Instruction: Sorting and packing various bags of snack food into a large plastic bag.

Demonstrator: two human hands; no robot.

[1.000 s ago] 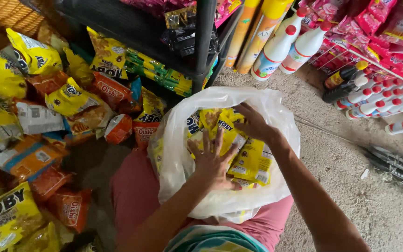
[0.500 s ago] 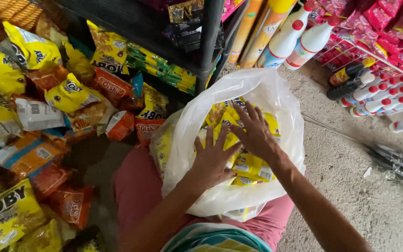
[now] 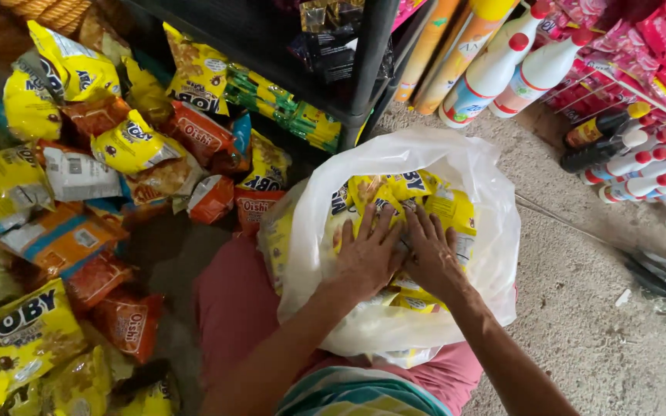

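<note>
Hands [image 3: 398, 258] flat on yellow packets [image 3: 433, 204], inside white bag [image 3: 495, 231]

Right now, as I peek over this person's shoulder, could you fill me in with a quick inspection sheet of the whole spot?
Surface: rough grey concrete floor, dusty, with small bits of litter.
Job's things: white plastic bag resting on the person's lap, mouth open, packed with yellow snack packets.
Clutter: heap of yellow, orange and red snack bags on the floor at the left.
Grippers: left hand and right hand lie side by side, palms down, flat on the packets inside the bag.
Cables: nothing seen.
Surroundings: black shelf rack ahead; white bottles with red caps leaning at the right; a woven basket at the top left.
</note>
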